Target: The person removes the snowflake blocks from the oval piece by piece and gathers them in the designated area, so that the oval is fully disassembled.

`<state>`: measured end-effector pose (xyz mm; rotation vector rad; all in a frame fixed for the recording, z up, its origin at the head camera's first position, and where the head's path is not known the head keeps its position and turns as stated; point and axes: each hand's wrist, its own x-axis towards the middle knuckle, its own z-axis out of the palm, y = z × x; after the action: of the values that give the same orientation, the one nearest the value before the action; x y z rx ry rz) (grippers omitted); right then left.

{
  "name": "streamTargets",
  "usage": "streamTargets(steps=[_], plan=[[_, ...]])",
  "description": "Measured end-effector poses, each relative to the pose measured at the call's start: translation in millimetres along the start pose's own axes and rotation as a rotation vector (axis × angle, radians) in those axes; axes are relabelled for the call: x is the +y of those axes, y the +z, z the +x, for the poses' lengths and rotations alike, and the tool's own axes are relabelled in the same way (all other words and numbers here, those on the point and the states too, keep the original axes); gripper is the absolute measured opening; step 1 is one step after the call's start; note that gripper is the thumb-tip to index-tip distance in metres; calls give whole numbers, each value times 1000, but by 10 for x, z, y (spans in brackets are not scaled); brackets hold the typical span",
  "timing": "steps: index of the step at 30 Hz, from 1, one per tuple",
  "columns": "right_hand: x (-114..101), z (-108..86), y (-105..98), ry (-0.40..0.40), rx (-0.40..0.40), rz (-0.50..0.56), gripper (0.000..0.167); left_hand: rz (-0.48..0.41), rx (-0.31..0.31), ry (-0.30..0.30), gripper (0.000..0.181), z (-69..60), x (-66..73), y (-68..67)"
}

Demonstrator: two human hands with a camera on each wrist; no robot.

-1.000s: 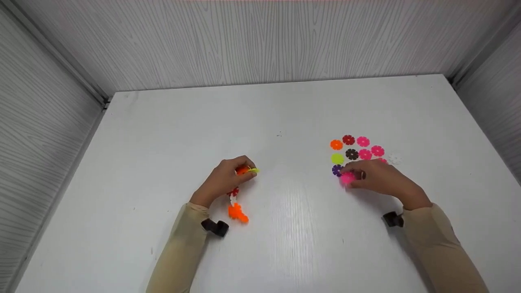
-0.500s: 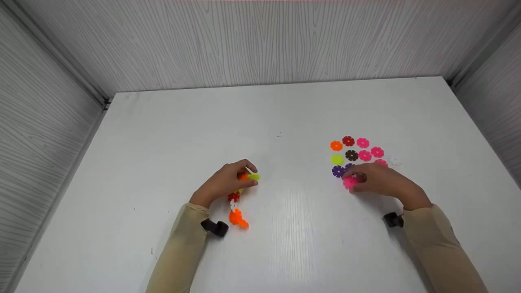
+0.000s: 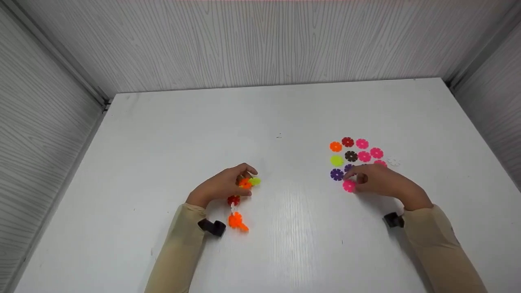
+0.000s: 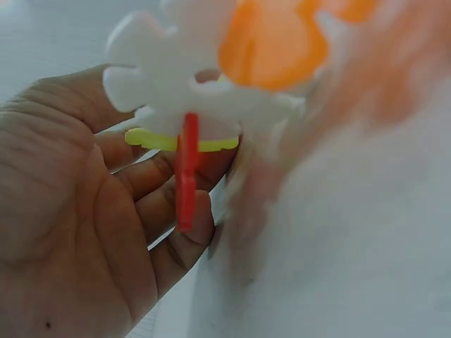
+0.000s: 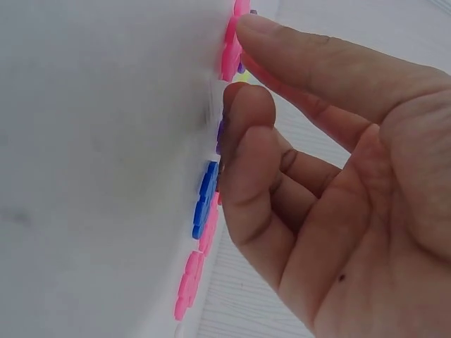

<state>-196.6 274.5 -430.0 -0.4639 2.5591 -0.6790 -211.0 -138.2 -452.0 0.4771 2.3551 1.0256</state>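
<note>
My left hand [image 3: 220,186] curls round a chain of joined flower-shaped discs. An orange disc [image 3: 245,183] and a yellow disc [image 3: 255,181] show at its fingers. Below hang a red disc [image 3: 233,200], a white one and orange ones [image 3: 235,220]. The left wrist view shows the white disc [image 4: 151,60] and red disc [image 4: 186,172] before the curled fingers of my hand [image 4: 106,204]. My right hand [image 3: 380,181] holds a pink disc [image 3: 349,186] at its thumb and index finger, low over the table; the right wrist view shows the thumb against this disc [image 5: 230,53].
Loose discs lie beyond and partly under my right hand: orange [image 3: 336,146], red [image 3: 347,142], yellow [image 3: 336,160], brown [image 3: 351,156], purple [image 3: 337,174], white [image 3: 393,161] and several pink. A blue disc [image 5: 205,201] shows in the right wrist view. Panels surround the white table [image 3: 285,252].
My left hand and the chain have moved slightly towards the front edge, and the orange disc at the fingers shows more fully. The pink disc at my right hand has shifted slightly forward, away from the purple one.
</note>
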Motion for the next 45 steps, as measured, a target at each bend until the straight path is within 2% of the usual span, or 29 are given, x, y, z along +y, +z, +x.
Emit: streamTargets(steps=[4,11,15,21,25,30,34,40,45], plan=[[3,-2,-2,-13,18,7,30,-2,16,8,42,-10,-1,-5],[-84,-19,-10,13,40,43,35,-20,76,42,29,-23,11,5],[-159,-28,-15,-13,57,42,37,-17,98,84,28,-24,36,16],[-240,-30,25,-72,75,49,40,-40,127,104,27,-3,84,79],[-291,-19,61,-84,83,45,44,-55,146,124,27,2,139,114],[-359,4,117,-103,87,76,51,-43,147,144,28,-7,221,159],[-419,19,177,-151,93,116,53,-25,135,162,30,-6,267,200],[-514,32,267,-215,87,136,52,-45,95,150,35,-9,346,259],[-603,27,342,-273,58,138,51,28,104,196,36,-5,415,326]])
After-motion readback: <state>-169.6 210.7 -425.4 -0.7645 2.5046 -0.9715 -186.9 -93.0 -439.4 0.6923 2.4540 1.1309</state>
